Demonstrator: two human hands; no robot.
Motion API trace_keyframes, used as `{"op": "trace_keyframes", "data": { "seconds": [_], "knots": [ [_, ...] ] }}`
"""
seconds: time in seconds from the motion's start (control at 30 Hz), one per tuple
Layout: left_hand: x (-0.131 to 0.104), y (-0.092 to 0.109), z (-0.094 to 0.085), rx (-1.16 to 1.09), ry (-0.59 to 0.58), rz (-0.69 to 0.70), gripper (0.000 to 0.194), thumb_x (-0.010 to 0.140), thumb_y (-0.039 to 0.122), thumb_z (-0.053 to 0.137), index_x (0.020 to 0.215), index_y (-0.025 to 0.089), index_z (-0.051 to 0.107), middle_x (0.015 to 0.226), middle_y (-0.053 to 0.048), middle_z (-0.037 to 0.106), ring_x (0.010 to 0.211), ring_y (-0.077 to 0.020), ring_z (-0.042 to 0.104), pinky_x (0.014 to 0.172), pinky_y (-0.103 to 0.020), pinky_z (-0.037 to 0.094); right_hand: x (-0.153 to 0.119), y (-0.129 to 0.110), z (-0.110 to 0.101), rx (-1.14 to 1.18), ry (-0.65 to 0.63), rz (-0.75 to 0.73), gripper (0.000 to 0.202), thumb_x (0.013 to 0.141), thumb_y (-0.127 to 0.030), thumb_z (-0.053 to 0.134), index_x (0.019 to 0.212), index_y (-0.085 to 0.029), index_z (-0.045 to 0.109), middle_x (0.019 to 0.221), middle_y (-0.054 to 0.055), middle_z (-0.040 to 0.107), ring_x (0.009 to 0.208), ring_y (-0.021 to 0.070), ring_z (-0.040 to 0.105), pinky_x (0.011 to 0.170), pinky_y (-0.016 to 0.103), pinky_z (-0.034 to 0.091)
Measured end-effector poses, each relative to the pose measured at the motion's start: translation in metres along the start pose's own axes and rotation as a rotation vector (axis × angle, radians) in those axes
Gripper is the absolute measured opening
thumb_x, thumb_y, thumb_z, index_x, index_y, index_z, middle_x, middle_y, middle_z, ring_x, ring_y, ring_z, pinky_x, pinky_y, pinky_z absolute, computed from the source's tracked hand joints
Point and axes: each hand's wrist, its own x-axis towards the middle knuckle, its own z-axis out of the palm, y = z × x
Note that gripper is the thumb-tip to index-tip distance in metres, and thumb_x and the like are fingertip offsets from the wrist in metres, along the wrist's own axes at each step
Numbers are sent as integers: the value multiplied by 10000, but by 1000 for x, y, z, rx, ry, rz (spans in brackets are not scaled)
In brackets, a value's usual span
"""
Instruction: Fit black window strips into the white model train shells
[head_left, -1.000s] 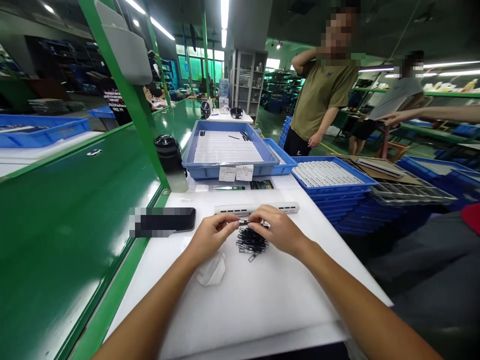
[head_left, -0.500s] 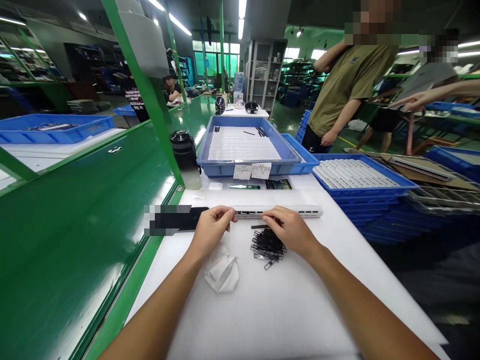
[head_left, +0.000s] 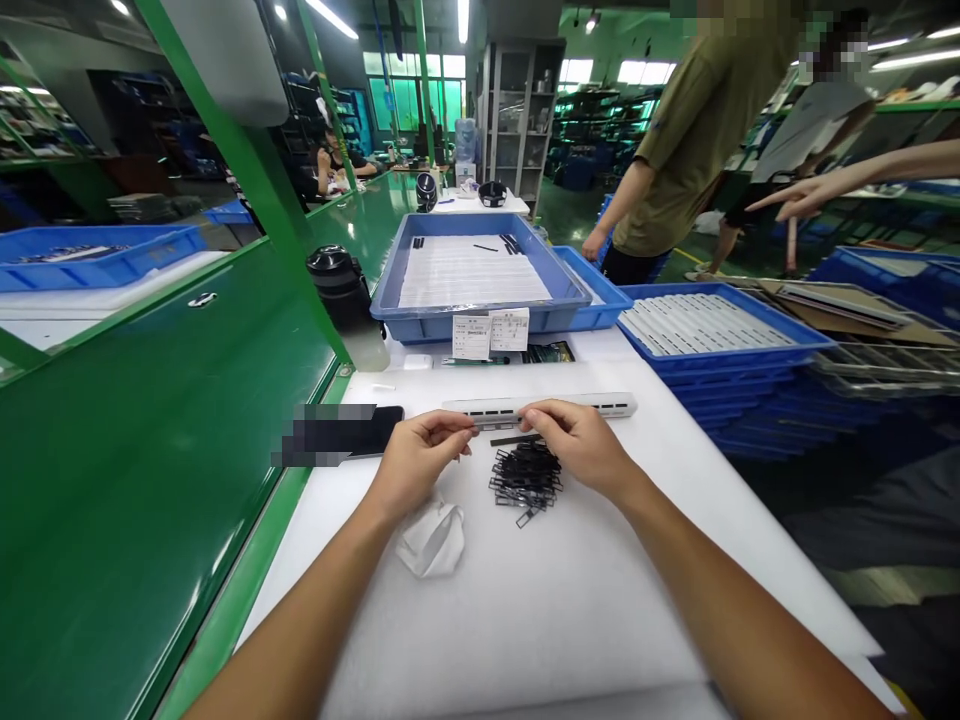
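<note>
Left hand (head_left: pixel 411 462) and right hand (head_left: pixel 581 445) meet at the near edge of the white slotted strip (head_left: pixel 600 404), fingers pinching a thin black piece (head_left: pixel 514 439). Just nearer lies the pile of black frames (head_left: pixel 526 478) on the white tabletop (head_left: pixel 562 600). A crumpled wipe (head_left: pixel 433 540) lies to the left.

My one camera sits on my head, looking forward and down over my forearms at the white work table (head_left: pixel 570 600), close to my hands, with the blue tray (head_left: pixel 480 322) and factory hall farther ahead.
</note>
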Motion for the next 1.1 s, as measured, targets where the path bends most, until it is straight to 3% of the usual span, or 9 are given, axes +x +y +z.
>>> {"op": "trace_keyframes", "data": {
  "seconds": [0.23,0.63,0.77,0.87,1.1],
  "knots": [
    [-4,2,6,-2,-35,-8,167,779,234,750,924,152,744,852,-51,779,698,-127,687,665,-245,576,-3,-2,4,140,-136,81,230,933,-389,604,1021,-232,747,883,17,754,765,172,645,683,305,478],
    [-5,-2,6,-50,-58,14,205,787,231,756,969,142,724,894,-65,777,743,-133,691,682,-245,566,-3,3,7,158,-141,88,234,944,-399,592,1033,-230,728,880,7,756,634,127,579,575,267,439],
    [-1,-4,2,-36,18,33,192,792,248,753,947,137,728,856,-59,768,677,-120,671,665,-250,549,-1,4,6,-154,-71,-55,275,1008,-367,496,1083,-223,718,953,15,746,804,146,660,719,273,515],
    [2,-6,-2,-51,87,40,209,782,249,760,953,133,724,829,-49,756,662,-114,661,655,-244,535,1,5,7,-368,-69,-112,206,975,-278,565,1032,-231,757,1004,21,730,923,173,662,844,307,495],
    [2,-7,-3,-70,118,-10,225,780,263,759,960,132,728,830,-53,755,670,-117,673,655,-239,523,6,6,18,-619,-157,-103,231,967,-292,566,910,-271,789,856,21,704,800,203,643,637,316,411]
  ]
}}
